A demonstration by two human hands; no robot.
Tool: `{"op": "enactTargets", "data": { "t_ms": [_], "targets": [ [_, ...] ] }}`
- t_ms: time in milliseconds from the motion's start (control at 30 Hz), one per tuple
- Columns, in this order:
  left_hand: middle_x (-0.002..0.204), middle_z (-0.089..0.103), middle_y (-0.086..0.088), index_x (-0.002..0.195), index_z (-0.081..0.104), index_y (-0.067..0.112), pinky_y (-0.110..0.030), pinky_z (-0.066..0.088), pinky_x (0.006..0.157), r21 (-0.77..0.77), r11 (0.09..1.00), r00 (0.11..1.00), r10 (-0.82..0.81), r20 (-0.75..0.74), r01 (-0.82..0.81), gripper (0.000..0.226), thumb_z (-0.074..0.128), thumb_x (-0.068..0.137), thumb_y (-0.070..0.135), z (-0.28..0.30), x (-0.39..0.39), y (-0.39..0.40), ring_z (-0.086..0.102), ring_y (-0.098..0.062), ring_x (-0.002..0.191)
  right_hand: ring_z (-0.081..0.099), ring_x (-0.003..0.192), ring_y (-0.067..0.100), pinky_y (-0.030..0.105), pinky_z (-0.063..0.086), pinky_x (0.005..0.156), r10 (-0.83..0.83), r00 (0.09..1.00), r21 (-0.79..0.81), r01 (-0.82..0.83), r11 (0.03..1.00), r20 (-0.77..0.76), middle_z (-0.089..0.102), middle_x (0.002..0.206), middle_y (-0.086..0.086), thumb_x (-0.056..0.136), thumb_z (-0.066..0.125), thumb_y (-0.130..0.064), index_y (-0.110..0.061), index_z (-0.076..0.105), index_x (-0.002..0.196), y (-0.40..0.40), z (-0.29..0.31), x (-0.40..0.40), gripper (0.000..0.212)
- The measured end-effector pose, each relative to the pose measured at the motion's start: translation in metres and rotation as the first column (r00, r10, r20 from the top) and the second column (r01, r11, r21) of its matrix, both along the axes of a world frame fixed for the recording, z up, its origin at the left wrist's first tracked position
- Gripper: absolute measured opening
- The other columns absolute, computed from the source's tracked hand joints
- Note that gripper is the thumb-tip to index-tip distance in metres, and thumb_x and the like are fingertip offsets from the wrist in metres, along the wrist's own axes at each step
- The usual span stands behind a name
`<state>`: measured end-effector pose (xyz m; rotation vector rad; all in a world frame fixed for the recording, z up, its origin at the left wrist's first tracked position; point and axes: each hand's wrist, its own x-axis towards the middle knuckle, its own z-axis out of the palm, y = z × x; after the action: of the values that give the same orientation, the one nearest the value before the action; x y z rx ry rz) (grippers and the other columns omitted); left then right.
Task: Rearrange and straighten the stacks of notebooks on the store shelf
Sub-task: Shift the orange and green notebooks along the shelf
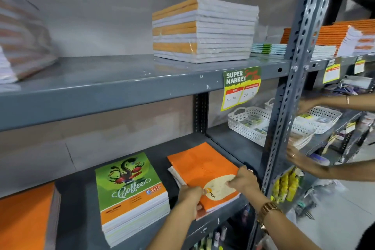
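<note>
On the lower shelf (85, 186), the person has both hands on a short stack of orange notebooks (203, 168) at the near right, just left of the steel upright (284, 107). The left hand (189, 196) is curled around the stack's near left corner, and the right hand (244, 180) pinches its near right edge, fingers closed on the top cover. This stack is not yet square: paler books stick out at its left side and near edge. To its left, the green Coffee notebooks (132, 195) sit in a fairly even pile, and another orange pile (24, 217) lies at the far left, cut off by the frame. On the upper shelf (101, 85), 1 wrapped bundle (205, 30) looks tidy, while a blurred pile (22, 46) at left seems to lean. White baskets (247, 124) and another person's arms (324, 132) crowd the right bay.
</note>
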<state>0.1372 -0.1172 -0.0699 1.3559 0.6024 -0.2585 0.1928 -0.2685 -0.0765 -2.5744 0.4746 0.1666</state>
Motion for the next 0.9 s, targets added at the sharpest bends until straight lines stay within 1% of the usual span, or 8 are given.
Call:
{"op": "enactTargets", "data": {
  "t_ms": [100, 200, 300, 367, 433, 600, 767, 900],
  "targets": [
    [0.074, 0.061, -0.010, 0.080, 0.052, 0.008, -0.030, 0.050, 0.057, 0.044, 0.998, 0.996, -0.058, 0.064, 0.055, 0.022, 0.045, 0.083, -0.013, 0.009, -0.001, -0.006, 0.058, -0.025, 0.064, 0.043, 0.124, 0.034, 0.037, 0.043, 0.096, -0.044, 0.994, -0.090, 0.053, 0.995, 0.102, 0.046, 0.134, 0.015, 0.083, 0.063, -0.016, -0.002, 0.039, 0.124, 0.008, 0.003, -0.002, 0.049],
    [0.079, 0.065, -0.007, 0.076, 0.054, 0.012, -0.025, 0.054, 0.053, 0.089, 0.991, 0.983, -0.114, 0.141, 0.103, 0.025, 0.044, 0.083, -0.010, 0.023, -0.006, -0.007, 0.063, -0.027, 0.073, 0.043, 0.122, 0.034, 0.035, 0.044, 0.091, -0.059, 0.979, -0.113, 0.082, 0.990, 0.196, 0.050, 0.130, 0.016, 0.086, 0.054, -0.005, -0.001, 0.044, 0.118, 0.015, 0.003, -0.009, 0.034],
    [0.067, 0.058, -0.005, 0.067, 0.051, 0.012, -0.029, 0.053, 0.057, 0.158, 0.982, 0.972, -0.137, 0.191, 0.107, 0.025, 0.044, 0.076, -0.010, 0.033, -0.013, 0.002, 0.057, -0.022, 0.063, 0.045, 0.120, 0.032, 0.035, 0.044, 0.090, -0.069, 0.956, -0.090, 0.098, 0.991, 0.284, 0.053, 0.126, 0.016, 0.084, 0.054, -0.003, -0.001, 0.046, 0.115, 0.021, 0.006, -0.020, 0.032],
    [0.078, 0.065, -0.008, 0.071, 0.054, 0.015, -0.035, 0.058, 0.068, 0.208, 0.972, 0.958, -0.158, 0.239, 0.109, 0.017, 0.051, 0.066, 0.000, 0.035, -0.015, 0.011, 0.063, -0.025, 0.074, 0.048, 0.117, 0.033, 0.037, 0.044, 0.091, -0.080, 0.936, -0.054, 0.105, 0.993, 0.343, 0.055, 0.123, 0.017, 0.083, 0.057, -0.004, 0.000, 0.047, 0.113, 0.026, 0.012, -0.024, 0.032],
    [0.096, 0.070, -0.013, 0.075, 0.055, 0.020, -0.047, 0.057, 0.081, 0.234, 0.968, 0.949, -0.160, 0.272, 0.096, 0.022, 0.054, 0.057, 0.008, 0.026, -0.006, 0.020, 0.066, -0.031, 0.090, 0.049, 0.116, 0.035, 0.038, 0.043, 0.093, -0.083, 0.919, -0.011, 0.094, 0.995, 0.387, 0.056, 0.122, 0.019, 0.082, 0.061, -0.006, 0.001, 0.048, 0.112, 0.033, 0.019, -0.027, 0.034],
    [0.096, 0.070, -0.020, 0.067, 0.051, 0.018, -0.055, 0.055, 0.083, 0.249, 0.968, 0.932, -0.117, 0.342, 0.031, 0.019, 0.058, 0.060, 0.002, 0.056, -0.035, 0.054, 0.066, -0.035, 0.092, 0.050, 0.116, 0.036, 0.039, 0.042, 0.094, -0.048, 0.900, 0.036, 0.036, 0.999, 0.433, 0.056, 0.121, 0.021, 0.079, 0.066, -0.008, 0.004, 0.049, 0.112, 0.065, 0.037, -0.047, 0.039],
    [0.081, 0.067, -0.016, 0.066, 0.052, 0.013, -0.048, 0.058, 0.069, 0.285, 0.957, 0.941, -0.045, 0.336, -0.056, 0.029, 0.051, 0.078, -0.013, 0.072, -0.070, 0.100, 0.065, -0.035, 0.075, 0.051, 0.115, 0.034, 0.038, 0.043, 0.093, -0.022, 0.891, 0.088, -0.020, 0.996, 0.453, 0.057, 0.120, 0.019, 0.079, 0.069, -0.009, 0.002, 0.049, 0.112, 0.111, 0.052, -0.071, 0.041],
    [0.071, 0.065, -0.006, 0.065, 0.053, 0.018, -0.028, 0.053, 0.057, 0.335, 0.930, 0.933, 0.025, 0.359, -0.154, 0.031, 0.051, 0.077, -0.010, 0.078, -0.103, 0.145, 0.061, -0.021, 0.060, 0.057, 0.106, 0.034, 0.037, 0.048, 0.084, -0.010, 0.910, 0.227, -0.092, 0.970, 0.414, 0.061, 0.113, 0.019, 0.075, 0.073, -0.011, 0.001, 0.052, 0.108, 0.157, 0.060, -0.089, 0.041]
  ]
}}
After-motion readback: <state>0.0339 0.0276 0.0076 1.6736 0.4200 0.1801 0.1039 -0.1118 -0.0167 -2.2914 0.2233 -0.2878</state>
